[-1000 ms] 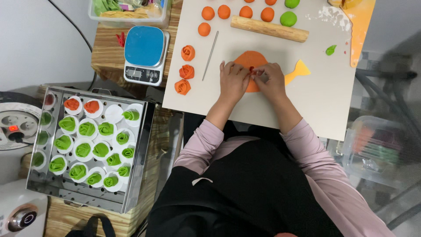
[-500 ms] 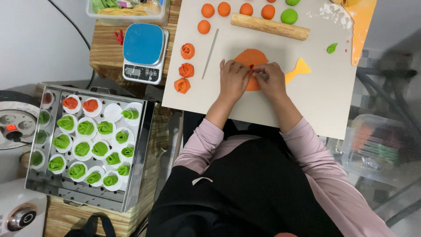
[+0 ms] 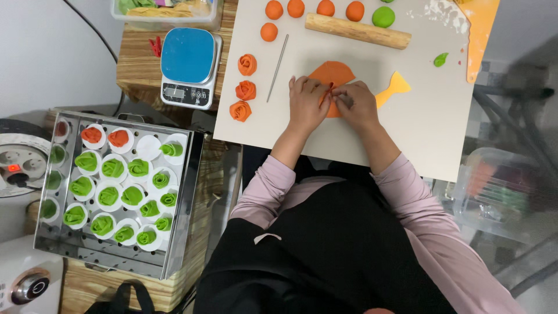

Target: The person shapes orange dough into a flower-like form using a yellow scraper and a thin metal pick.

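In the head view, the left hand and right hand rest side by side on the flat orange dough sheet, fingertips pinching its near edge, at the middle of the pale work mat. A wooden rolling pin lies toward the mat's far edge; three orange dough roses line its left edge.

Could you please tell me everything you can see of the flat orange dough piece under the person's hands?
The orange dough sheet lies flat on the pale work mat, just below the wooden rolling pin but apart from it. It looks soft, smooth and thinly rolled, rounded with a point toward the right. Its lower part is hidden by the left hand and right hand, whose fingertips pinch a raised fold of it between them.
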